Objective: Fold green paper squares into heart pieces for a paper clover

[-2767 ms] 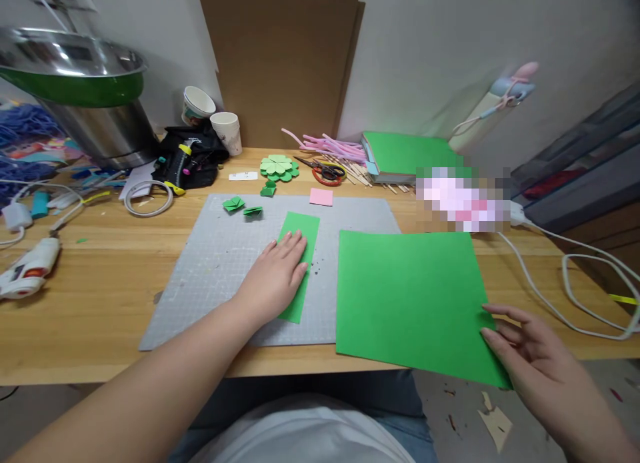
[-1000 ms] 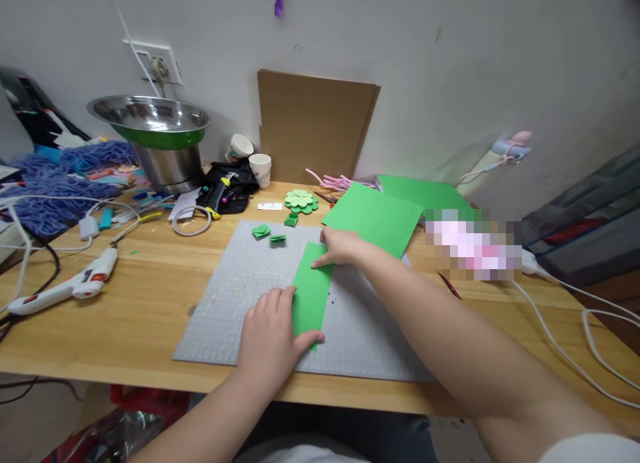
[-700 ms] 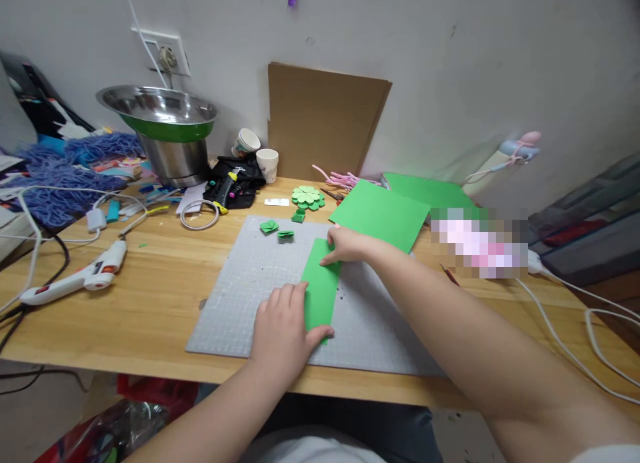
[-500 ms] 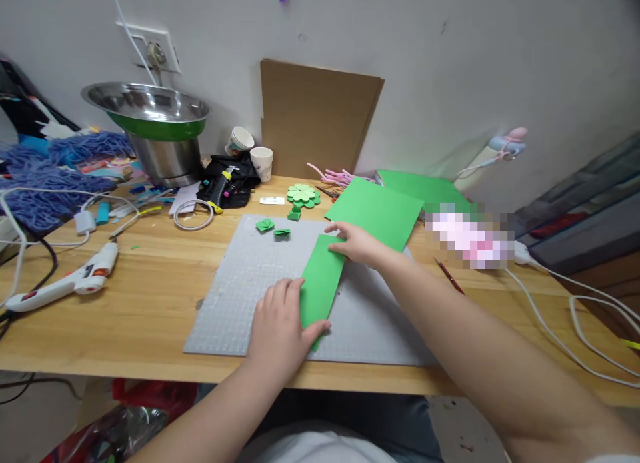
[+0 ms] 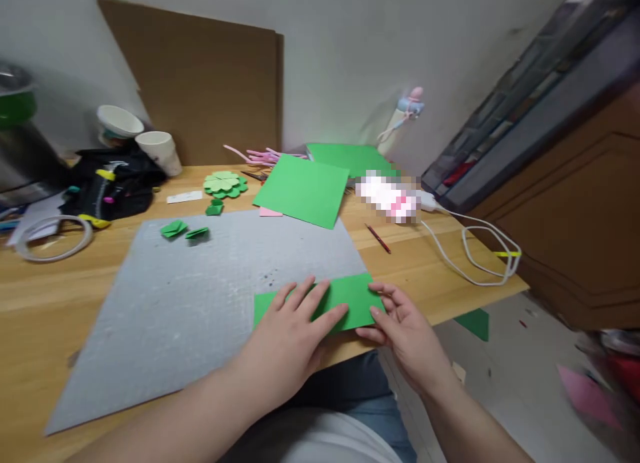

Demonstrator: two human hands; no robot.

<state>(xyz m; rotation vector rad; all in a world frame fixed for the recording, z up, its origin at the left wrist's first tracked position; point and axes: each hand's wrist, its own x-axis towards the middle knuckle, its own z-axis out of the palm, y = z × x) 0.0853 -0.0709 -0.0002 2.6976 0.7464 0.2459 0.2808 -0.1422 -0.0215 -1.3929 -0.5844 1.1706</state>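
A folded strip of green paper (image 5: 353,296) lies crosswise at the near right part of the grey cutting mat (image 5: 200,323). Spread flat over its left half is my left hand (image 5: 300,320), fingers apart and pressing down. My right hand (image 5: 400,323) pinches the strip's right end between thumb and fingers. Farther back, a larger green sheet (image 5: 305,190) overlaps the mat's far edge. Two small folded green pieces (image 5: 174,229) sit at the mat's far left, and another folded green piece (image 5: 215,207) is just beyond them, near a layered green paper flower (image 5: 225,183).
Cardboard (image 5: 215,90) leans on the wall behind pink pipe cleaners (image 5: 260,156). Paper cups (image 5: 159,150), a black bag (image 5: 120,183) and a tape ring (image 5: 54,238) stand left. A dark red pencil (image 5: 378,238) and a white cable (image 5: 470,276) lie right.
The green strip has turned from lengthwise to crosswise and come nearer the table edge. My right hand has moved to its right end; my left now lies flat on it. The view has swung right.
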